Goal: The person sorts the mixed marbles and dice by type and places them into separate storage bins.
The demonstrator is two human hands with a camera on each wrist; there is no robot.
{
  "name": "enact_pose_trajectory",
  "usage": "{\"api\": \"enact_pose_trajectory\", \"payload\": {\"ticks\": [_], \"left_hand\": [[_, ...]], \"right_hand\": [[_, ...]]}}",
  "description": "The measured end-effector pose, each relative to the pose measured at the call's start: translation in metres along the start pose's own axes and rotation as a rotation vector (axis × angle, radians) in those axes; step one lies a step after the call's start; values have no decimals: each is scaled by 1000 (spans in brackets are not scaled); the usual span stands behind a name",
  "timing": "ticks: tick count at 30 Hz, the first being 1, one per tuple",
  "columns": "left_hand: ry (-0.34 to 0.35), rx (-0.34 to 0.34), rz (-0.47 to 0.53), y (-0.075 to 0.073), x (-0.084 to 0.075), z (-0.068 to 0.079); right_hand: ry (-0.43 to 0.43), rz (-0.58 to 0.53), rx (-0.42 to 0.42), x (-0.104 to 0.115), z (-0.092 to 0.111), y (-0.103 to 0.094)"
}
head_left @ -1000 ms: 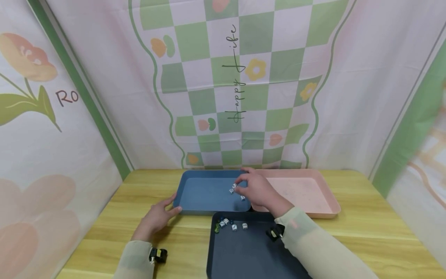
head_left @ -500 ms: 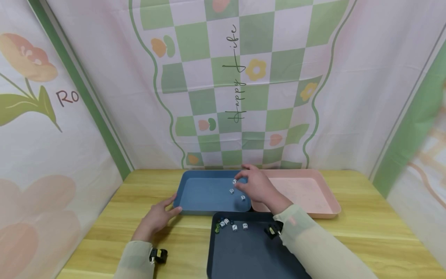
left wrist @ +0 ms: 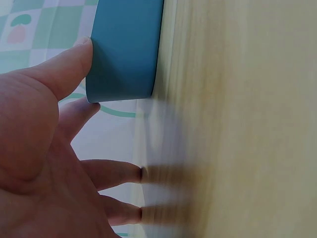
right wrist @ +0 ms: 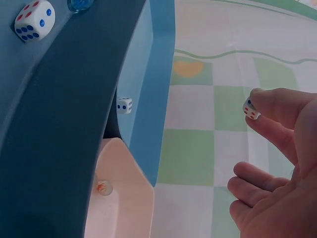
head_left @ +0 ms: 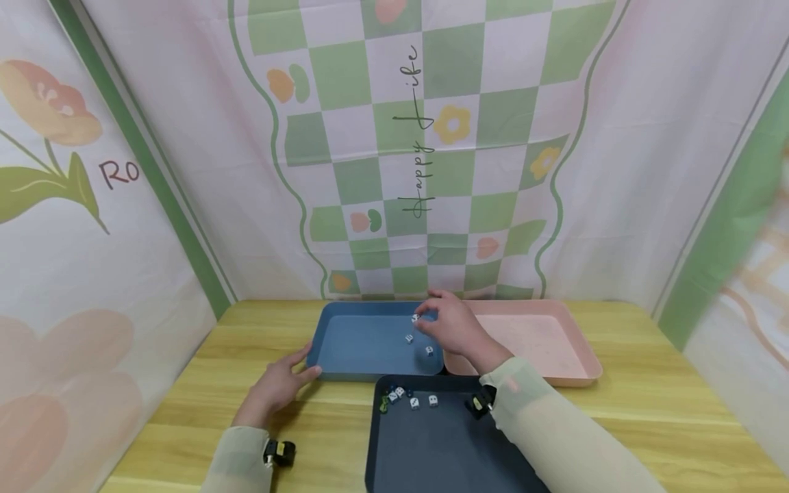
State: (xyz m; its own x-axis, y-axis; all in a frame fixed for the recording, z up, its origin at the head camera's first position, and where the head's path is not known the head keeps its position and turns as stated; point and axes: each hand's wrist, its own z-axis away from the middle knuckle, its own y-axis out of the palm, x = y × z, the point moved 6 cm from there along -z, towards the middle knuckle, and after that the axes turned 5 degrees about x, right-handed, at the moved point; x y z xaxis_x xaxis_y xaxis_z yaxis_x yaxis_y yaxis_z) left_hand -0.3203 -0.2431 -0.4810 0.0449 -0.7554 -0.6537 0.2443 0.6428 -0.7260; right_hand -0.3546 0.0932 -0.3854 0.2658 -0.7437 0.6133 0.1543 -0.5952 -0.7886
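Note:
Between thumb and index finger, my right hand (head_left: 459,329) pinches a white die (right wrist: 251,108) with coloured dots, held over the right part of the blue tray (head_left: 351,342). Its other fingers are apart from the die. Below it in that tray lie two more white dice: one die (head_left: 409,339) and another die (head_left: 429,351) closer to the front wall. My left hand (head_left: 279,383) rests at the tray's front left corner. In the left wrist view its thumb touches the blue wall (left wrist: 126,49) and the index fingertip sits by the corner, with the other fingers spread.
A dark tray (head_left: 444,445) stands in front, with several white dice (head_left: 414,404), small green pieces (head_left: 384,404) and blue beads (right wrist: 80,4) near its back left corner. The pink tray (head_left: 585,346) adjoins on the right, with a marble (right wrist: 104,187) inside. A patterned curtain (head_left: 456,171) hangs behind.
My right hand has moved slightly back with the pinched die, away from the die that lay close beside its fingertips. My left hand has stayed at the tray corner.

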Motion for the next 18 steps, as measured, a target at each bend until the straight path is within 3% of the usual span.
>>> {"api": "enact_pose_trajectory", "payload": {"ticks": [18], "left_hand": [[2,-1,-3,0,-2,3]], "right_hand": [[19,-54,-50,-1,-6,-2]]}}
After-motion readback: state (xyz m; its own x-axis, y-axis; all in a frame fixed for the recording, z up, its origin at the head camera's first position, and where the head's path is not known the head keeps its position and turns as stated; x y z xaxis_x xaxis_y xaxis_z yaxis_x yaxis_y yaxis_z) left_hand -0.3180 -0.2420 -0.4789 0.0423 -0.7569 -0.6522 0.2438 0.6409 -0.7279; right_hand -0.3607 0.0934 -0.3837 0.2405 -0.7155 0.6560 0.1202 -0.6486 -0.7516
